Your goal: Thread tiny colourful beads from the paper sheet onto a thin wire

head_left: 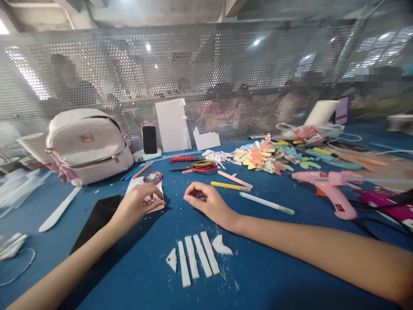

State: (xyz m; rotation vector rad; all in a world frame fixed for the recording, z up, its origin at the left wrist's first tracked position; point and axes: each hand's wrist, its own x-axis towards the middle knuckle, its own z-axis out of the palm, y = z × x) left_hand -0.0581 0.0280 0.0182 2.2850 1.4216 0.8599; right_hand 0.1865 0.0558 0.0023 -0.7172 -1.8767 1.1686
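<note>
My left hand (139,201) is over a small white sheet (133,184), its thumb and bent fingers drawn together near the sheet's right edge. Small bits show on the sheet in the gap under the fingers; anything pinched there is too small to make out. Just beyond is a round red-rimmed piece (152,177) full of tiny bits. To the right, my right hand (209,202) is curled above the blue table, thumb against forefinger, and its palm is hidden. Nearer me lie several white strips (192,257) in a row, between a white triangle (172,260) and a curved white piece (222,245).
Behind the hands lie red-handled scissors (206,168), markers (230,186) and a pile of coloured scraps (261,155). A pink glue gun (332,189) with cables is at right. At left are a backpack (88,144), a black phone-like slab (97,217) and a white knife-shaped piece (60,211).
</note>
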